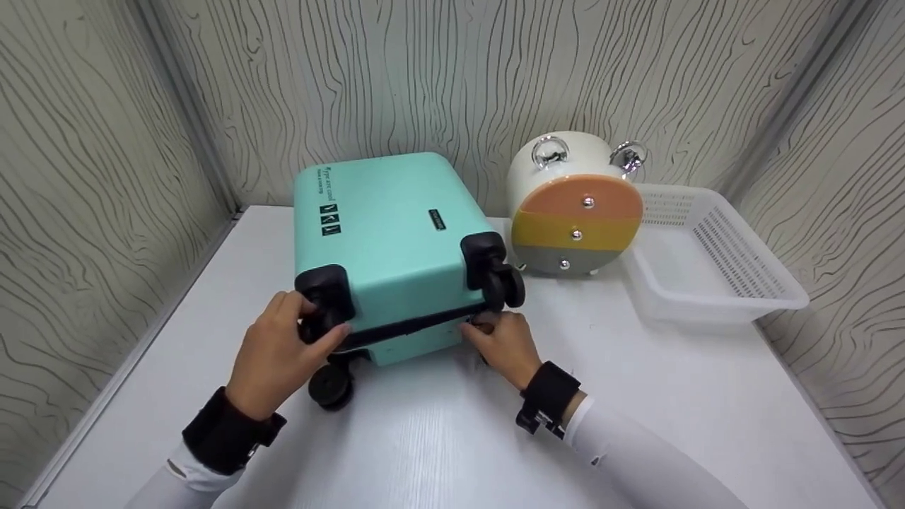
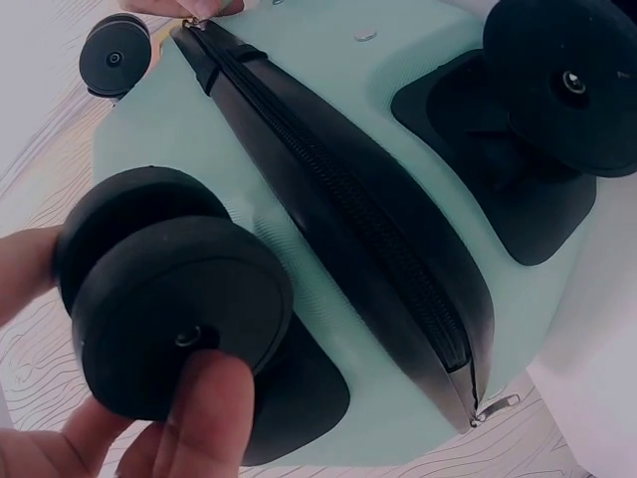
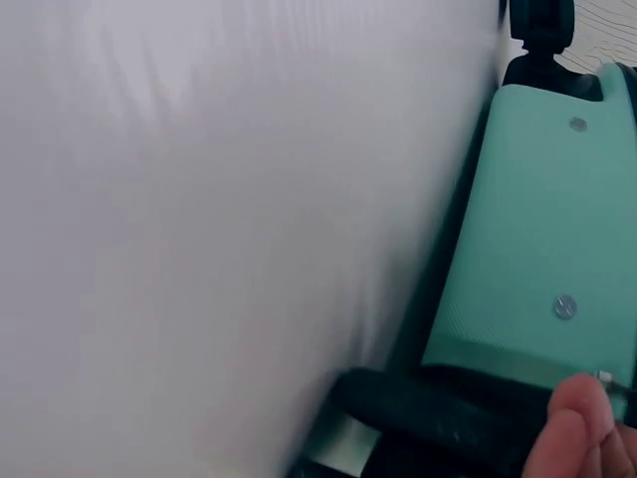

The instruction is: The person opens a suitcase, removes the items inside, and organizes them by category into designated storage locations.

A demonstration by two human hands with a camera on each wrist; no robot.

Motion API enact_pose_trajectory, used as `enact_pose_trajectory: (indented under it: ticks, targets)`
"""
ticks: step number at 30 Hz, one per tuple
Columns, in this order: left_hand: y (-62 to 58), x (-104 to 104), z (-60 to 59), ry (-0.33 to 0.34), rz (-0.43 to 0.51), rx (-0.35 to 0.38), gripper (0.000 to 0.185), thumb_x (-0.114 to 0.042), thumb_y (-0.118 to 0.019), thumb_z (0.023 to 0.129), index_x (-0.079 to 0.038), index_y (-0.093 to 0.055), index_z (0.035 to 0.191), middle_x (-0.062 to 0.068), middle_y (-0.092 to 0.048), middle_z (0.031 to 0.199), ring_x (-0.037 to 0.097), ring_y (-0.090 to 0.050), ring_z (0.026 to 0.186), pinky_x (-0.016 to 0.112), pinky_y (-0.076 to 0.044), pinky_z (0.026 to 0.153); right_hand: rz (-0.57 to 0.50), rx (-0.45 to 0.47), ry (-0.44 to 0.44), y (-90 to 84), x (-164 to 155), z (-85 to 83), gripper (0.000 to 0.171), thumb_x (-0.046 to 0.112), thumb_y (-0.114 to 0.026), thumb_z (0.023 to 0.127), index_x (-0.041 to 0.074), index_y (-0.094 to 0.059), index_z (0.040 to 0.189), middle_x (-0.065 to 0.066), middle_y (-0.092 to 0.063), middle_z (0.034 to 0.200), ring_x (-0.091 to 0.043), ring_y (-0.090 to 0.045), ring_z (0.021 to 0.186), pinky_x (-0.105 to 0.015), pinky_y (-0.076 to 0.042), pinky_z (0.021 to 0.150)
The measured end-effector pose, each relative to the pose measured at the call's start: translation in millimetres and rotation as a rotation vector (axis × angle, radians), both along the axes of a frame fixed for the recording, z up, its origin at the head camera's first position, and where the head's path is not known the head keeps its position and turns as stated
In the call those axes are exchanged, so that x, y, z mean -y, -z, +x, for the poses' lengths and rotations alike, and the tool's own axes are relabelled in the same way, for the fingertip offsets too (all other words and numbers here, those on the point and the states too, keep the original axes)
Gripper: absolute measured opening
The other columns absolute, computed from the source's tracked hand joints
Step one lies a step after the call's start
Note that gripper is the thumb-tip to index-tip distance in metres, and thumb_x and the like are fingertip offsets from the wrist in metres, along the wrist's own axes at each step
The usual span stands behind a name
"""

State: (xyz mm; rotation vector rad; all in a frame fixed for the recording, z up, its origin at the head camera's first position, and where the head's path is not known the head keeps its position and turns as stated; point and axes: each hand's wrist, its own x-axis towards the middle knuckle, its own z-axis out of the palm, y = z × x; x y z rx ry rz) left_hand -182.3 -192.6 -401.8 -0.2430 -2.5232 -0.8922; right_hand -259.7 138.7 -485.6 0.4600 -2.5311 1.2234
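— What's nearest the person?

— Two white sleeves with black wrist straps, over a white table (image 1: pixel 438 438) with a faint wood grain. The left hand (image 1: pixel 272 353) curls its fingers and thumb round a black wheel (image 2: pixel 174 314) at the near left corner of the mint suitcase (image 1: pixel 389 233). The right hand (image 1: pixel 503 343) is at the near right corner, fingertips (image 3: pixel 577 433) pinching a small metal zipper pull by the black zipper band (image 2: pixel 348 214).

— And how does the suitcase lie?

— Flat on the table, in the middle, wheel end toward the person. The zipper runs across that near end between the wheels, with a second metal pull showing at its left end in the left wrist view.

— Behind it?

— To the right, a round white cabinet (image 1: pixel 569 205) with orange, yellow and grey drawer fronts, just beside the case. Further right sits a white mesh basket (image 1: pixel 714 254), touching or nearly touching the cabinet.

— The room?

— Walls (image 1: pixel 495 78) papered in pale wavy wood-grain lines close in the table on three sides.
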Motion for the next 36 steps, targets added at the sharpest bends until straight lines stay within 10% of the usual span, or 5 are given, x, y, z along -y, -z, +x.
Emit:
enact_pose_trajectory:
  ticks: [17, 36]
  targets:
    - [1.4, -2, -2.6, 0.012, 0.008, -0.024, 0.034, -0.02, -0.086, 0.096, 0.002, -0.063, 0.106, 0.016, -0.062, 0.1, 0.027, -0.062, 0.083, 0.046, -0.056, 0.076, 0.07, -0.151, -0.017, 7.0, 18, 21.1, 0.028, 0.002, -0.065, 0.101, 0.011, -0.059, 0.074, 0.004, -0.053, 0.063, -0.002, -0.044, 0.058, -0.023, -0.04, 0.056]
    - [-0.3, 2, -3.7, 0.02, -0.032, -0.123, 0.033, -0.018, -0.091, 0.089, 0.002, -0.067, 0.098, 0.016, -0.07, 0.092, 0.026, -0.065, 0.081, 0.048, -0.057, 0.072, 0.347, -0.239, -0.307, -0.6, 78, 36.0, 0.019, 0.008, -0.059, 0.111, 0.006, -0.065, 0.093, -0.004, -0.062, 0.067, -0.007, -0.051, 0.06, -0.022, -0.04, 0.056]
